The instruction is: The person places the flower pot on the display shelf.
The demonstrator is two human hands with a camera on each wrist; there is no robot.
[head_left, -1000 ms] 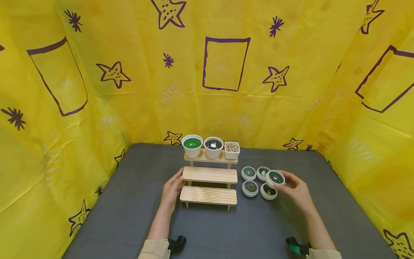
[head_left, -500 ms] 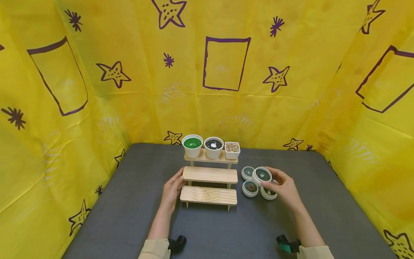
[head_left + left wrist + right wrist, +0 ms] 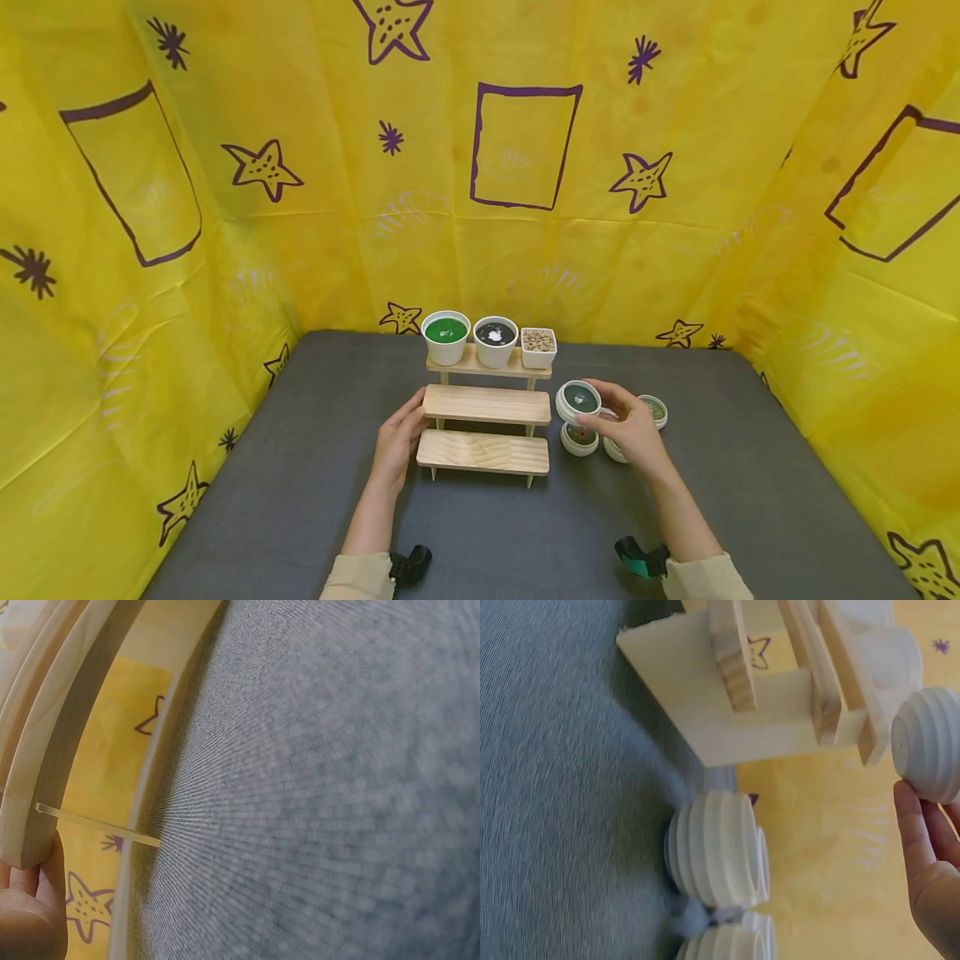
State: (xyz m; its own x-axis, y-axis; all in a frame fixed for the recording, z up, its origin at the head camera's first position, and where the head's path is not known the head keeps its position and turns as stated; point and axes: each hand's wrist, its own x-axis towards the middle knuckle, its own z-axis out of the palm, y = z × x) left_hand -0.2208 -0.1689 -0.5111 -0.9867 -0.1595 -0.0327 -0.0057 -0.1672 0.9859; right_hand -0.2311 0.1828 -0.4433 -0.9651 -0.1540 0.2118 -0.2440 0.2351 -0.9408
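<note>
Your left grip (image 3: pixel 399 437) holds the wooden stand (image 3: pixel 486 405) at its left end. Just right of that, the ribbed pot (image 3: pixel 579 400) is off the table (image 3: pixel 517 533), pinched in your right grip (image 3: pixel 624 427); likely light, stiff, perhaps brittle, so hold its ridged sides.

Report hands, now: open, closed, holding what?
Left hand: closed, gripping the wooden stand at its left side.
Right hand: closed, holding a white ridged cup.
</note>
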